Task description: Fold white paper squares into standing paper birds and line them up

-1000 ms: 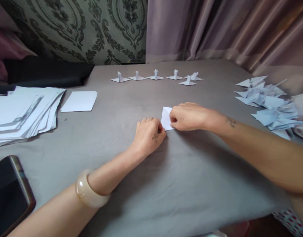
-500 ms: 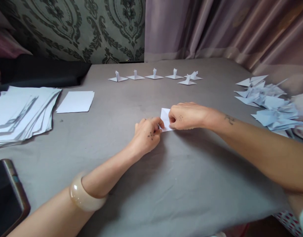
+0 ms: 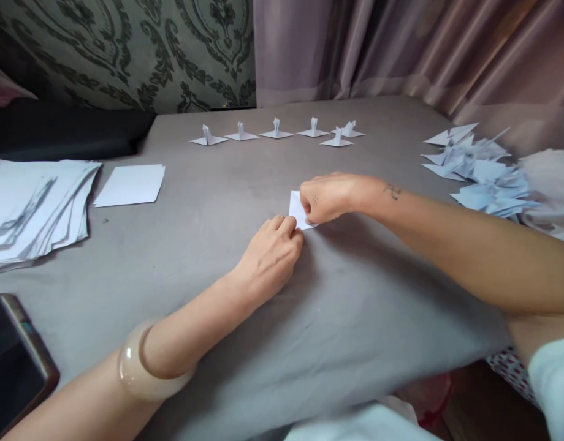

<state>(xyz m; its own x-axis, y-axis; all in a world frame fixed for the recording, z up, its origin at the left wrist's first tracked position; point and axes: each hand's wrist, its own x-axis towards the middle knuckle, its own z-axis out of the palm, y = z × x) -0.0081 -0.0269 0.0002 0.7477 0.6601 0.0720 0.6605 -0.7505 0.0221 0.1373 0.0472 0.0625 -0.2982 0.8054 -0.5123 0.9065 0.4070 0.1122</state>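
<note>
A small folded square of white paper (image 3: 298,208) lies on the grey cloth-covered table, between my two hands. My left hand (image 3: 273,254) is closed at the paper's lower left corner, its fingertips hidden beneath the knuckles. From the right, my right hand (image 3: 327,199) comes over the paper with curled fingers pressed on its right part, which it covers. Farther back stand several folded paper figures (image 3: 276,130) in a row, each with a flat diamond base and an upright middle.
On the left lie a thick stack of white sheets (image 3: 43,208), a smaller pile of paper squares (image 3: 131,185) and a phone (image 3: 18,361). Black fabric (image 3: 65,131) rests behind them. A heap of folded paper pieces (image 3: 484,171) sits at the right, near the curtain (image 3: 378,55).
My left hand has rolled over, so its back now faces up and its knuckles cover the fingertips at the paper's corner. My right hand stays on the paper. The whole view has shifted slightly.
</note>
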